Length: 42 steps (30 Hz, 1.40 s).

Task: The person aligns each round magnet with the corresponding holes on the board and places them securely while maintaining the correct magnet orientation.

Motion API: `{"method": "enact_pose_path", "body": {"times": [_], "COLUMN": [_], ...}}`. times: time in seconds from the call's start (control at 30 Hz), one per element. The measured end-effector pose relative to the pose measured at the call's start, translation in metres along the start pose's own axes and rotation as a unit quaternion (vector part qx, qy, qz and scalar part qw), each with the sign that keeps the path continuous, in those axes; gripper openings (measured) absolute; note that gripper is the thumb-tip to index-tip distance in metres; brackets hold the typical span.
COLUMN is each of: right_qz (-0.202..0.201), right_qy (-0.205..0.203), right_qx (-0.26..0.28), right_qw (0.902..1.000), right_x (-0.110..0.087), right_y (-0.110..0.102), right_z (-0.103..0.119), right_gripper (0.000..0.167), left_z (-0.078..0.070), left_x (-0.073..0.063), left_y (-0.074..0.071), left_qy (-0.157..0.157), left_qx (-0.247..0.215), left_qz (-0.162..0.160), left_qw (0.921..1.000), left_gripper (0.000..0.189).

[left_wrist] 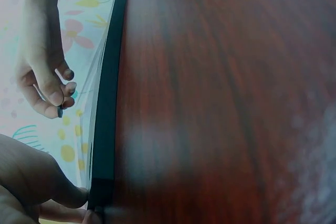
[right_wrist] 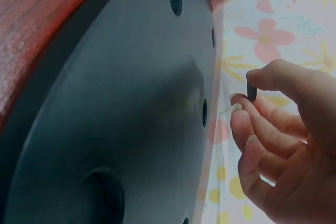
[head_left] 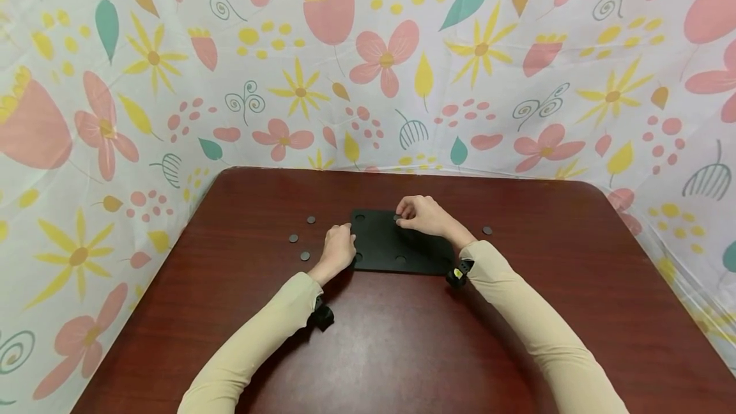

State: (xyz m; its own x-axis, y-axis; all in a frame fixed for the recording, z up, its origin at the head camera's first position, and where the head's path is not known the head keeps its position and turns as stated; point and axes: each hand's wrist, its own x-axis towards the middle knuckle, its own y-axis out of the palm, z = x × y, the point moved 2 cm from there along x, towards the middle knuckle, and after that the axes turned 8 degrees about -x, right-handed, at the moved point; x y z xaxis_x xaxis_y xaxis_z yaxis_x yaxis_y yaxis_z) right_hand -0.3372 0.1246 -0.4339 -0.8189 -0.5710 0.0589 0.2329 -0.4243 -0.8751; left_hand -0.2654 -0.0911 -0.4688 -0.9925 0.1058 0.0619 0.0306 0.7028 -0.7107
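Observation:
A flat black board with round recesses lies on the table. My right hand is above its far side and pinches a small dark disc between thumb and fingertips. In the right wrist view the disc is held on edge, apart from the board's surface. My left hand grips the board's left edge; in the left wrist view its thumb touches the edge near a corner. Left of that hand lie three loose discs, the nearest disc among them. Another disc lies right of the board.
The brown table ends at a floral cloth that hangs behind it and along both sides. A black wrist camera sits by the right cuff, another camera by the left cuff.

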Motion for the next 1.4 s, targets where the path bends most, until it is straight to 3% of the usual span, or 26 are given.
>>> {"method": "enact_pose_path", "body": {"times": [0.47,1.4], "right_qz": [-0.002,0.0], "right_qy": [0.001,0.02], "right_qx": [0.009,-0.015], "right_qw": [1.0,0.9997], "right_x": [0.01,0.02], "right_y": [0.004,0.016], "right_z": [0.005,0.014], "right_gripper": [0.015,0.017], "left_z": [0.0,-0.001], "left_x": [0.003,0.003], "left_y": [0.001,-0.001], "left_qy": [-0.01,-0.001], "left_qx": [0.009,0.023], "left_qz": [0.004,0.003], "left_qw": [0.9999,0.9997], "left_gripper": [0.037,0.038]}}
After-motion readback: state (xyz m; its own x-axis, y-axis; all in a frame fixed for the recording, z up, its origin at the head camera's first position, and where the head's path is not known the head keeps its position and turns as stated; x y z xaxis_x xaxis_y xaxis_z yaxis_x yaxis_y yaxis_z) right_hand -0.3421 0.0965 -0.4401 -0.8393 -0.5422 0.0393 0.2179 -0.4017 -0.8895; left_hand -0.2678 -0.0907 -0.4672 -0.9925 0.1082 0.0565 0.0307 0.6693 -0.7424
